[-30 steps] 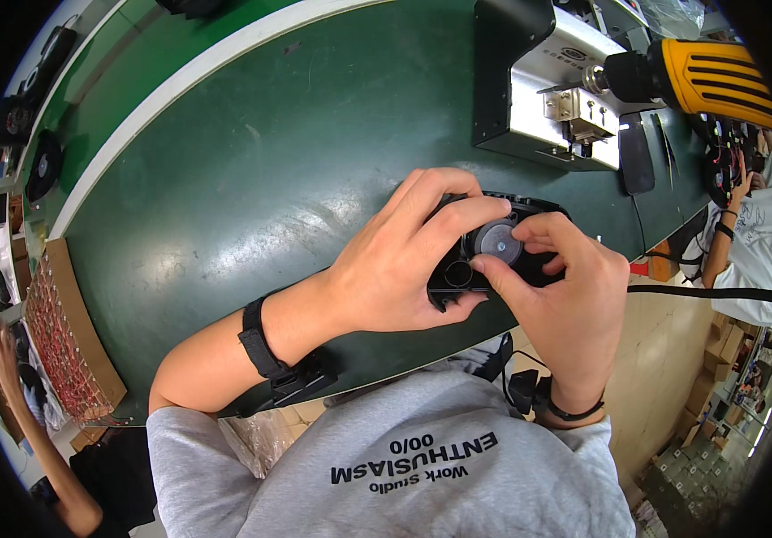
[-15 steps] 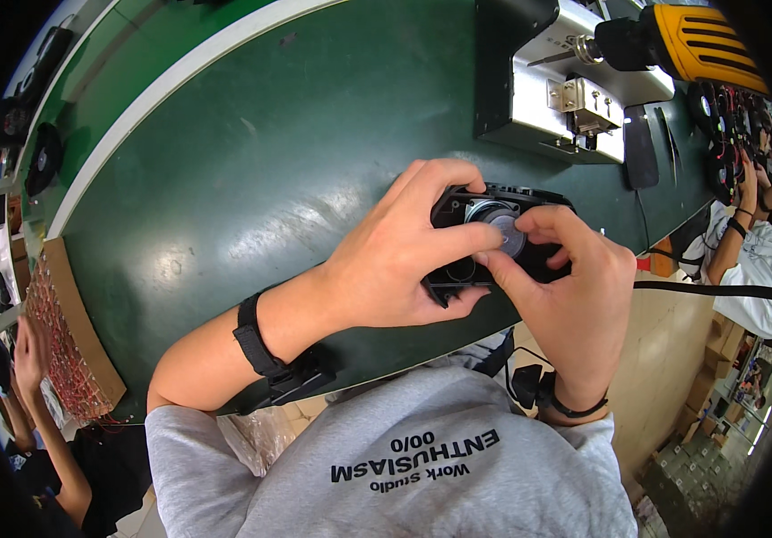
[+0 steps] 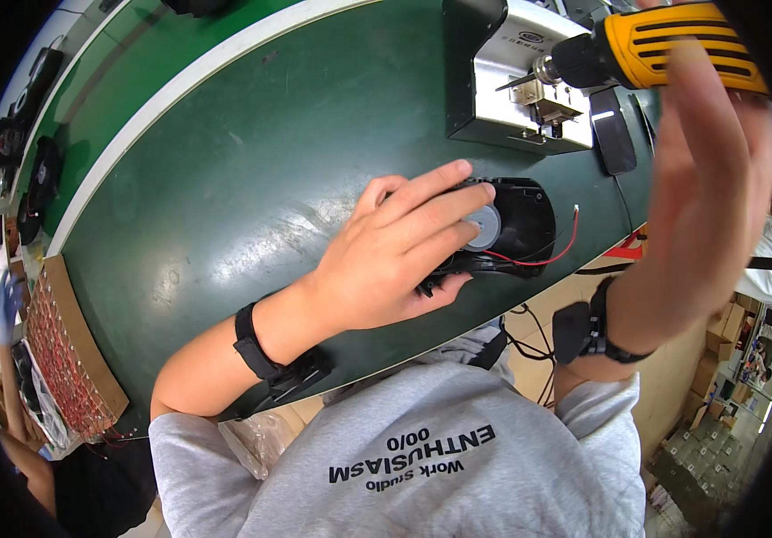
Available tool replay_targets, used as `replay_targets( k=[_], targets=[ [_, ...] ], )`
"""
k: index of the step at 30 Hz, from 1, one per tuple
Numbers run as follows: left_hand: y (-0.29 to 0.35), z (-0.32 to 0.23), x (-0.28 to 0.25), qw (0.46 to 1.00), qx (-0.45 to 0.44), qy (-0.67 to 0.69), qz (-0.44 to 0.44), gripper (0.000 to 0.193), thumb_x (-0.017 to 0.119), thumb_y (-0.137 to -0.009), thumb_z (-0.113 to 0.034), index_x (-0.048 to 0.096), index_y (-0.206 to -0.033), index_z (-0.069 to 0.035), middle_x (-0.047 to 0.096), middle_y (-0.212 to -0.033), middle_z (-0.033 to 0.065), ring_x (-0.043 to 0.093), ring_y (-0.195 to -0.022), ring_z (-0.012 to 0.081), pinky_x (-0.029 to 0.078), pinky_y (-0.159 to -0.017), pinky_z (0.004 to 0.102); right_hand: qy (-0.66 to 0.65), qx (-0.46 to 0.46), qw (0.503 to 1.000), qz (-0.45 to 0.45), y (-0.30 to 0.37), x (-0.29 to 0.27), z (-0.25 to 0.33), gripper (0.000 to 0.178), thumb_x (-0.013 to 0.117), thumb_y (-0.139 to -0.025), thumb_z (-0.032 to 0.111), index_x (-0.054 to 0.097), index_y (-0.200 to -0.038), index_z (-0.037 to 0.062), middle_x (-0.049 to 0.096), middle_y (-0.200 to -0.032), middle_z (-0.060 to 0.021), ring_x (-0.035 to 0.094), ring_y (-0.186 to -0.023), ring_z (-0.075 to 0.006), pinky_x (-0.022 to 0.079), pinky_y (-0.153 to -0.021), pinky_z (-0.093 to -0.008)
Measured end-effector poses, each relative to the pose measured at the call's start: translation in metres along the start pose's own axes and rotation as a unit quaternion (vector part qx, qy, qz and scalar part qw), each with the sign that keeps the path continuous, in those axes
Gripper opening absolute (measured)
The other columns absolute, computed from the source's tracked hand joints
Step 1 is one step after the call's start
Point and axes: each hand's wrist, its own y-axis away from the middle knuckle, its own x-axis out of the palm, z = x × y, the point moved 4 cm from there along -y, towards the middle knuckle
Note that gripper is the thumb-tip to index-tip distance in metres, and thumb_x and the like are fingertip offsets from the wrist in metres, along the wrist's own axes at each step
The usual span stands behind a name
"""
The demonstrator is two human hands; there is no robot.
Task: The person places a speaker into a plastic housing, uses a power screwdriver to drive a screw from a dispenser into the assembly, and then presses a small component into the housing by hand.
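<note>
Since the earlier frames, the right hand (image 3: 713,179) has left the housing (image 3: 526,215) and risen to the drill (image 3: 672,49), baring a red wire (image 3: 554,258) that curls off the housing to a white plug (image 3: 576,208). Blur hides whether its fingers, which overlap the drill's yellow body, close on it; I cannot tell.

Green and glossy, the bench (image 3: 224,152) fills most of the view, with a white strip (image 3: 171,85) curving along its far left side. Pale floor (image 3: 681,359) shows beyond the near edge. At left, a co-worker's gloved hand (image 3: 9,300) is near a cardboard tray (image 3: 99,336) of red-wired parts.

Near the front edge of the bench lies the black housing, with a grey disc (image 3: 487,229) in it. The left hand (image 3: 404,242) grips its left end, thumb at the near side and fingers across the top, hiding that end and part of the disc. Beyond stands a silver machine (image 3: 491,90), the drill's bit over it; a dark slab (image 3: 616,139) lies just beside.
</note>
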Motion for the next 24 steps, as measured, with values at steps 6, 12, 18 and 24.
replay_targets(
  k=[6,12,18,24],
  targets=[
    [0.007,-0.01,-0.001,0.994,0.05,-0.098,0.021,0.038,0.081,-0.074,-0.018,0.072,-0.11,-0.01,0.066,-0.126,0.0038,0.058,-0.129,0.0208,0.039,-0.099,0.0498,-0.328,0.082,0.939,0.058,-0.031,0.032,0.008,0.04,0.051,-0.098,0.012,0.051,-0.126,-0.0153,0.054,-0.089,-0.0069,0.056,-0.09,-0.0189,0.043,-0.095,-0.0421],
    [0.01,-0.016,0.003,0.985,0.069,-0.158,0.024,0.037,0.08,-0.075,-0.019,0.072,-0.11,-0.009,0.067,-0.121,0.0033,0.061,-0.121,0.0182,0.039,-0.098,0.0534,-0.209,0.089,0.97,-0.089,-0.034,0.017,0.01,0.04,0.052,-0.102,0.014,0.041,-0.134,-0.0083,0.042,-0.076,0.0005,0.043,-0.072,-0.012,0.041,-0.078,-0.0345],
    [0.013,-0.023,0.007,0.973,0.072,-0.215,0.036,0.027,0.074,-0.08,-0.016,0.071,-0.105,-0.008,0.067,-0.119,0.0037,0.06,-0.121,0.0171,0.044,-0.098,0.0578,-0.311,0.085,0.946,-0.037,-0.037,0.019,0.01,0.019,0.054,-0.104,0.017,0.052,-0.114,0.0018,0.039,-0.071,0.0008,0.042,-0.064,-0.0102,0.04,-0.06,-0.0301],
    [0.011,-0.026,0.008,0.974,0.074,-0.209,0.053,0.024,0.069,-0.084,-0.014,0.071,-0.108,-0.008,0.067,-0.119,0.0038,0.06,-0.121,0.0158,0.043,-0.102,0.0585,-0.284,0.068,0.955,-0.057,-0.035,0.033,0.0,0.008,0.055,-0.1,0.011,0.051,-0.104,0.0054,0.039,-0.065,0.0001,0.039,-0.054,-0.0116,0.039,-0.054,-0.0311]
  ],
)
